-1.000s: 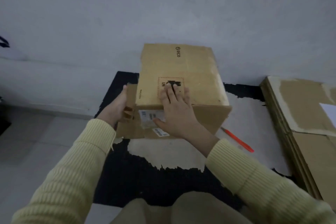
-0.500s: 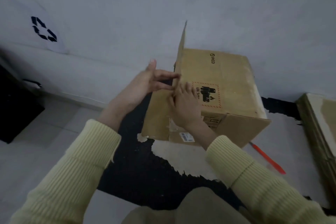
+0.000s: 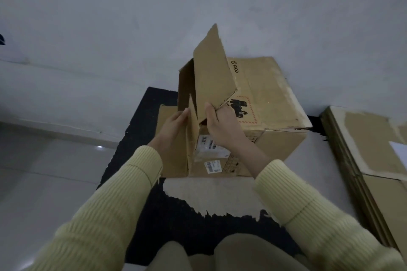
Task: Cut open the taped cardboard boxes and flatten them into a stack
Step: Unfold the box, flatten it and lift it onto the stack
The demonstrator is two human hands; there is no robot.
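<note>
At the left end of the box [image 3: 271,94], right hand [image 3: 222,127] pinches the raised big flap [image 3: 211,77]; left hand [image 3: 172,130], held open, presses the small flap [image 3: 193,127]; flat cardboard stack [image 3: 374,138] lies right of it

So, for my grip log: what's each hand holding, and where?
Right hand grips the raised top flap at its near lower edge; left hand touches the side flap, grip unclear.

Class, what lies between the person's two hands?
Head view: a narrow flap of the cardboard box stands on edge between the left hand and the right hand.
</note>
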